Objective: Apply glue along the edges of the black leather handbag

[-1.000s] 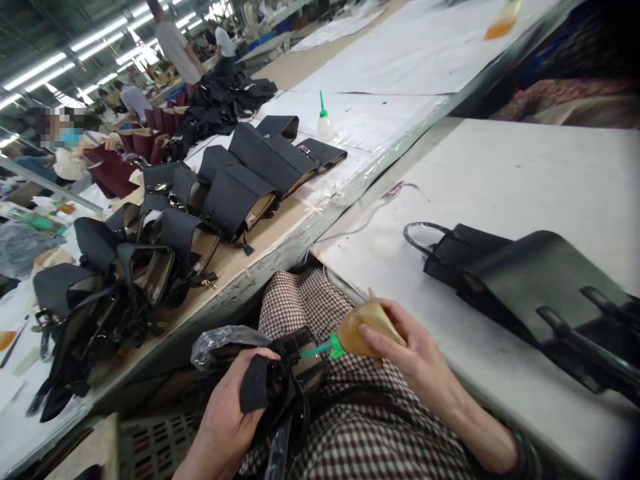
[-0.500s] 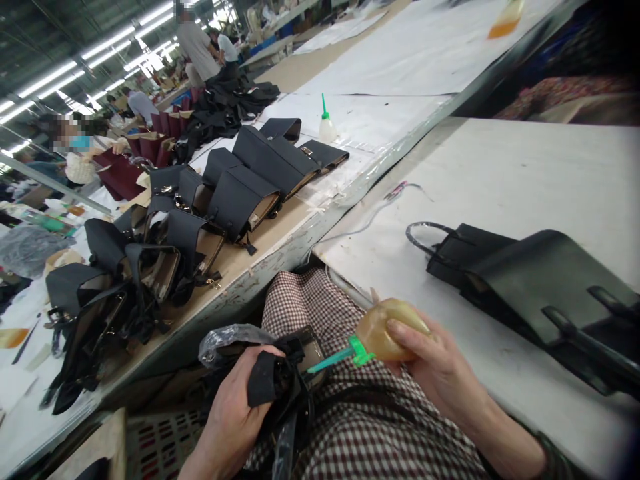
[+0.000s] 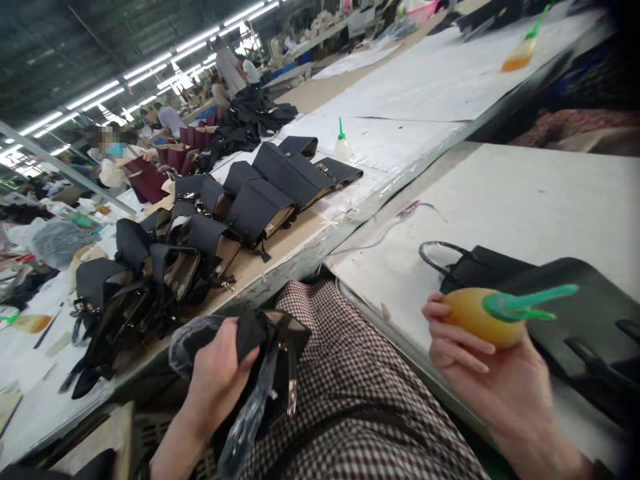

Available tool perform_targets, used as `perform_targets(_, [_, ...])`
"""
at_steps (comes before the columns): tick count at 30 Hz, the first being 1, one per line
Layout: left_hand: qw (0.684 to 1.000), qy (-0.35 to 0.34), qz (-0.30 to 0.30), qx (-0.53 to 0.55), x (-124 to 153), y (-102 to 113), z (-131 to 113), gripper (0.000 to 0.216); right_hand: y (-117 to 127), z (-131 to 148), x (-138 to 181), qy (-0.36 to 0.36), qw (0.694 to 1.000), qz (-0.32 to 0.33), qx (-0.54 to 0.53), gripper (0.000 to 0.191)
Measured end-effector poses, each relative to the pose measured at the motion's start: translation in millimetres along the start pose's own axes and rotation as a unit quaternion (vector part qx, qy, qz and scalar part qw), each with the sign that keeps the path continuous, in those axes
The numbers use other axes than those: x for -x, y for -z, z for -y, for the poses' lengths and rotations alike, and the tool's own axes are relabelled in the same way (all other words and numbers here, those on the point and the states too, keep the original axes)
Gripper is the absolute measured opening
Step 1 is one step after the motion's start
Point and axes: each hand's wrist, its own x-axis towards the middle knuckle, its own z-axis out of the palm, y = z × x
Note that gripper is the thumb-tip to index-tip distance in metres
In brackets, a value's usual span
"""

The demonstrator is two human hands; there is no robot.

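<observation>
My left hand (image 3: 220, 367) is closed around part of a black handbag (image 3: 293, 337) that rests on my lap. The bag has plastic-wrapped handles and a metal fitting, and much of it is hidden by the hand. Over the right-hand table, my right hand (image 3: 500, 380) grips a glue bottle (image 3: 470, 317) with amber liquid inside. Its green nozzle points to the right, away from the bag. Just behind the bottle lies a larger black bag (image 3: 565, 293) with a looped handle.
Several black bags (image 3: 260, 207) crowd the long table on the left. A pale bottle with a green tip (image 3: 343, 145) stands farther along, and another amber bottle (image 3: 520, 57) is at the far right. A co-worker (image 3: 113, 160) is beyond maroon pieces (image 3: 145, 179).
My right hand has carried the glue bottle up and right, away from the bag, turning its nozzle from left to right. My left hand has shifted left with the handbag.
</observation>
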Motion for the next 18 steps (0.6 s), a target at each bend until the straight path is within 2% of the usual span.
perform_targets(2, [0.989, 0.131, -0.070, 0.022, -15, 15, 5, 0.030, 3, -8, 4, -0.007, 0.997, -0.022, 0.072, 0.055])
perform_targets(3, [0.976, 0.178, -0.111, 0.066, -22, 22, 7, 0.033, 6, -12, 6, -0.016, 0.994, -0.030, 0.102, 0.057])
perform_targets(4, [0.957, 0.209, -0.152, 0.133, -28, 29, 9, 0.035, 8, -17, 8, -0.031, 0.990, -0.035, 0.132, 0.058])
perform_targets(6, [0.887, 0.271, -0.195, 0.319, -35, 38, 13, 0.038, 13, -27, 11, -0.071, 0.979, -0.019, 0.192, 0.058])
perform_targets(8, [0.811, 0.328, -0.174, 0.453, -36, 42, 14, 0.036, 16, -34, 15, -0.117, 0.963, 0.024, 0.243, 0.057])
perform_targets(11, [0.719, 0.425, -0.101, 0.541, -24, 42, 11, 0.026, 18, -41, 22, -0.162, 0.945, 0.079, 0.274, 0.053])
perform_targets(14, [0.656, 0.465, -0.108, 0.584, -5, 41, 1, 0.025, 20, -49, 31, -0.197, 0.933, 0.095, 0.285, 0.049])
perform_targets(18, [0.614, 0.481, -0.119, 0.615, 24, 39, -26, 0.030, 24, -72, 48, -0.219, 0.927, 0.104, 0.286, 0.051])
